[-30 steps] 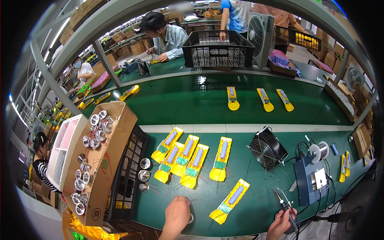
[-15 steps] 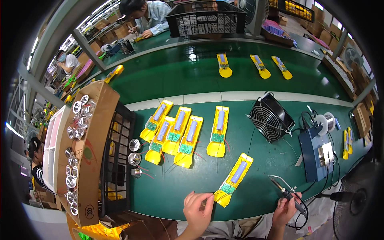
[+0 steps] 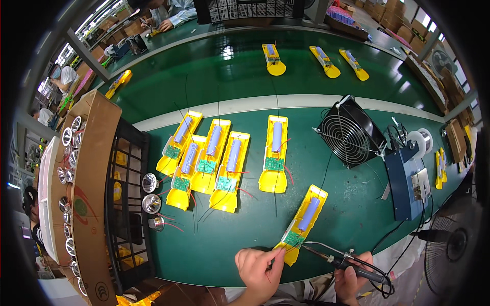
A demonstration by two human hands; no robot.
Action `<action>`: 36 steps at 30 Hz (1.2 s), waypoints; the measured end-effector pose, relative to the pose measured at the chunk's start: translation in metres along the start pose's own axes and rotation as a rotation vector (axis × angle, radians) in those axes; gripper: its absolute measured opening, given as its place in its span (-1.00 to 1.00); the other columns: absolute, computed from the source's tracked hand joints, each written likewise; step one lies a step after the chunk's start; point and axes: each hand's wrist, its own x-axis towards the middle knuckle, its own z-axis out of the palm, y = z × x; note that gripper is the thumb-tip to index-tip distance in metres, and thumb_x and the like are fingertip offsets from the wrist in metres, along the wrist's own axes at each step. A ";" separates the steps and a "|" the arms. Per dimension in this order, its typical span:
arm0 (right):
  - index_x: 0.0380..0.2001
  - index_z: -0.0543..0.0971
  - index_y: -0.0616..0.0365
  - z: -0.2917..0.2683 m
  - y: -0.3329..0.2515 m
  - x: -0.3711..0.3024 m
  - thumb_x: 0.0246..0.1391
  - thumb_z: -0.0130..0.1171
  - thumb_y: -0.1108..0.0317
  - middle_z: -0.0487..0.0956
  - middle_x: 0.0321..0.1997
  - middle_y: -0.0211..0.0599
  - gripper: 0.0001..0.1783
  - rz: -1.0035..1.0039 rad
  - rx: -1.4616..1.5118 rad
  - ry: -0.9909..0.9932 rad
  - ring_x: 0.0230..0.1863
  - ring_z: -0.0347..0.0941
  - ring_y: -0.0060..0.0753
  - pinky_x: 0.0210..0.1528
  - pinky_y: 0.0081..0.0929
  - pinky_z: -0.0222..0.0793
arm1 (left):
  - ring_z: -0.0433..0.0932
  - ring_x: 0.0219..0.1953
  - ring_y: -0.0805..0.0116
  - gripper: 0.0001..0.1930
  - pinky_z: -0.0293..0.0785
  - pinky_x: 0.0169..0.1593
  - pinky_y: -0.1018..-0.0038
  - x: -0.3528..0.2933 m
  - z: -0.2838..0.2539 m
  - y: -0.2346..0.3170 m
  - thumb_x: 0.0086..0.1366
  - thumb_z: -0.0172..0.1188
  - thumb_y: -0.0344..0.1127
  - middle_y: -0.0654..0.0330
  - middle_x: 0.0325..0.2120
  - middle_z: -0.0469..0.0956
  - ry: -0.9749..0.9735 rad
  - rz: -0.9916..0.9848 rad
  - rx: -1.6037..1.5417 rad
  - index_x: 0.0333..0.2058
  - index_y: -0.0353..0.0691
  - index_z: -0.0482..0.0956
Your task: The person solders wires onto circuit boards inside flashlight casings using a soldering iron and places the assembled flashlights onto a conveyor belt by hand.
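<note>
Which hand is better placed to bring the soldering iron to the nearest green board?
Probably the right hand: it grips the soldering iron, whose tip is close to the green board. The left hand is at the near end of the yellow casing, not on the tool.

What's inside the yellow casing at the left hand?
In the yellow casing: a purple battery toward the far end, and a green circuit board nearer the left hand. Both cover the floor under them, so what's beneath can't be seen.

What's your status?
Left hand at lower end of yellow housing. Right hand holding soldering iron, tip near green board. Black square fan clear of both hands.
</note>
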 end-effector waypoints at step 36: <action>-0.46 0.15 0.19 0.024 0.002 -0.001 -0.10 0.08 0.18 0.28 -0.69 -0.39 -0.61 0.038 -0.254 0.055 -0.82 0.15 -0.71 -0.77 -0.82 0.09 | 0.18 -0.65 0.45 -0.81 0.12 -0.46 0.53 0.003 -0.001 -0.001 -0.29 0.33 -0.52 0.37 -0.76 0.20 -0.038 0.002 -0.061 -0.62 -0.14 0.53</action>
